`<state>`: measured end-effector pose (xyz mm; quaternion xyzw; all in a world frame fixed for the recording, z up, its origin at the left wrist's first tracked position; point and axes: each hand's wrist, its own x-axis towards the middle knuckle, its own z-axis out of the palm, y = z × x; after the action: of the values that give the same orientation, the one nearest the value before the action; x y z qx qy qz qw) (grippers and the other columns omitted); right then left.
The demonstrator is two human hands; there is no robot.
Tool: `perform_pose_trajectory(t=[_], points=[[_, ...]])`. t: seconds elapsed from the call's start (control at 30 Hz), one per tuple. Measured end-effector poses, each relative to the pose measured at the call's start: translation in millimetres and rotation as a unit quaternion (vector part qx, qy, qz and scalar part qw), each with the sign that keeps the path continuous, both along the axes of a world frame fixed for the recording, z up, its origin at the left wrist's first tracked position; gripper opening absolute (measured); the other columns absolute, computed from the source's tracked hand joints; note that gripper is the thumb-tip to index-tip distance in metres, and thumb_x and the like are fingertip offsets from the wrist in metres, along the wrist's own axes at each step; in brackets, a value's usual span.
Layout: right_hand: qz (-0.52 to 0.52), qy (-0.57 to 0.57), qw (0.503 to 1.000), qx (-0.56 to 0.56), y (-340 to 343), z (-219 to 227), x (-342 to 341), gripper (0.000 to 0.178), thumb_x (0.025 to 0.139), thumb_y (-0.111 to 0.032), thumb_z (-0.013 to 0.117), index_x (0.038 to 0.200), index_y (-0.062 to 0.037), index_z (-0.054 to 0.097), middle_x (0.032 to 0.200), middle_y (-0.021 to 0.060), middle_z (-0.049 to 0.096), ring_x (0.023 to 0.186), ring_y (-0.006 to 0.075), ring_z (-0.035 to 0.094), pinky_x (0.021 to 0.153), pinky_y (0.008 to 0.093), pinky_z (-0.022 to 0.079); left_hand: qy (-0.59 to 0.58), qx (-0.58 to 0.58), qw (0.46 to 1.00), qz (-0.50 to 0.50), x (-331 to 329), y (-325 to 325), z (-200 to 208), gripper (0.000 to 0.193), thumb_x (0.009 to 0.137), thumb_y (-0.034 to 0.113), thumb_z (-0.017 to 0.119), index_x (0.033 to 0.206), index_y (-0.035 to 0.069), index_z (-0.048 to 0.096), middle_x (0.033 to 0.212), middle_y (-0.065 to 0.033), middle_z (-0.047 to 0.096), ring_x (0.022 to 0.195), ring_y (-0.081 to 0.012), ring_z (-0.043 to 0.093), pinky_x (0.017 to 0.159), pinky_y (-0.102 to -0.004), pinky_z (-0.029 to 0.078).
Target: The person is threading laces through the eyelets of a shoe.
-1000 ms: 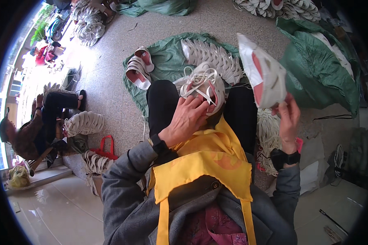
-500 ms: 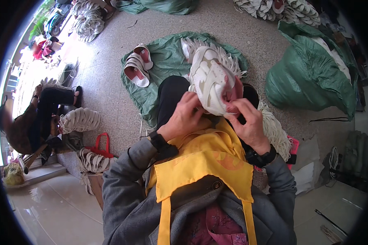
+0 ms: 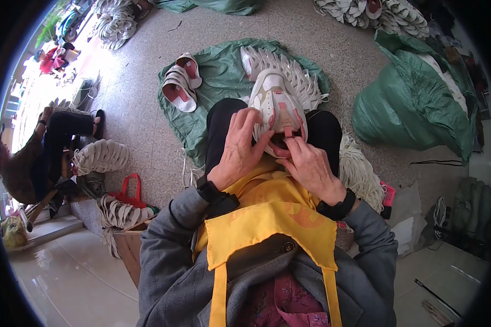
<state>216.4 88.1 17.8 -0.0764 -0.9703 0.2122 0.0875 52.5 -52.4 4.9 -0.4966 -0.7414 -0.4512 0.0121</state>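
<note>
A white and beige shoe upper (image 3: 273, 84) with pink lining rests over my lap, toe pointing away and its opening towards me. My left hand (image 3: 237, 144) grips the left side of the collar, thumb at the rim of the opening. At the heel end my right hand (image 3: 312, 168) pinches the rim, fingertips by the pink tongue tab (image 3: 288, 131). What lies inside the opening is mostly hidden in shadow. Beyond it, a row of white shoe uppers (image 3: 300, 82) lies on a green sack (image 3: 218, 68), with a few more uppers (image 3: 179, 90) at the left.
A full green sack (image 3: 412, 103) stands to the right. Beside my right knee hangs a bundle of white laces (image 3: 360, 171), with a pink and black object (image 3: 388, 200) close by. Stacked uppers (image 3: 123, 212) lie on a wooden box (image 3: 128, 252) at left. Another person (image 3: 33, 158) sits further left.
The shoe upper has turned from tilted on its side to facing up, and sits a little lower. My left hand moved up along its side; my right hand shifted inward to the opening.
</note>
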Motion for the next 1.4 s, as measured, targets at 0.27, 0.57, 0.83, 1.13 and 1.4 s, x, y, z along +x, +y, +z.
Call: perform_pose_trajectory(t=[0.27, 0.57, 0.83, 1.13, 1.4], points=[[0.036, 0.032, 0.999, -0.024, 2.0, -23.3, 2.0, 0.036, 0.087, -0.02, 0.079, 0.11, 0.0008, 0.06, 0.094, 0.0165, 0.062, 0.079, 0.0362, 0.07, 0.067, 0.0426, 0.059, 0.0, -0.029, 0.999, -0.013, 2.3, -1.9, -6.5, 0.036, 0.083, 0.001, 0.074, 0.114, -0.002, 0.055, 0.122, -0.0199, 0.057, 0.107, -0.0415, 0.058, 0.089, -0.0445, 0.052], [0.048, 0.026, 0.991, -0.124, 6.1, -15.2, 7.2, 0.042, 0.087, -0.013, 0.079, 0.124, -0.0003, 0.064, 0.118, 0.0194, 0.067, 0.096, 0.0407, 0.07, 0.081, 0.0441, 0.06, 0.009, -0.035, 0.999, -0.022, 8.4, 3.7, -4.9, 0.036, 0.084, 0.001, 0.072, 0.117, -0.002, 0.058, 0.121, -0.0207, 0.058, 0.109, -0.0432, 0.059, 0.09, -0.0454, 0.052], [-0.078, 0.156, 0.966, -0.19, 47.4, 3.9, 39.2, 0.02, 0.09, -0.001, 0.071, 0.11, -0.003, 0.071, 0.101, 0.0134, 0.072, 0.078, 0.0264, 0.071, 0.066, 0.0347, 0.056, -0.009, -0.066, 0.997, -0.024, 6.7, -2.0, 1.9, 0.027, 0.087, 0.0, 0.072, 0.107, -0.002, 0.055, 0.126, -0.0205, 0.059, 0.111, -0.0413, 0.061, 0.093, -0.0439, 0.051], [-0.373, 0.029, 0.918, -0.128, 177.3, -130.4, 173.3, 0.019, 0.09, -0.002, 0.07, 0.109, -0.0018, 0.073, 0.101, 0.017, 0.076, 0.086, 0.0326, 0.075, 0.072, 0.0393, 0.059, 0.016, -0.085, 0.996, -0.028, 8.5, 2.9, 3.9, 0.025, 0.088, -0.003, 0.069, 0.108, -0.003, 0.055, 0.125, -0.0199, 0.059, 0.112, -0.0386, 0.06, 0.095, -0.0435, 0.05], [-0.455, -0.105, 0.88, -0.084, 200.6, -241.1, 220.5, 0.02, 0.082, -0.011, 0.081, 0.098, -0.0008, 0.075, 0.095, 0.017, 0.076, 0.088, 0.0299, 0.075, 0.076, 0.0398, 0.059, 0.012, -0.102, 0.994, -0.022, 10.8, 8.2, 9.2, 0.021, 0.088, -0.002, 0.067, 0.105, -0.003, 0.054, 0.123, -0.0209, 0.06, 0.112, -0.0382, 0.06, 0.097, -0.0436, 0.049]])
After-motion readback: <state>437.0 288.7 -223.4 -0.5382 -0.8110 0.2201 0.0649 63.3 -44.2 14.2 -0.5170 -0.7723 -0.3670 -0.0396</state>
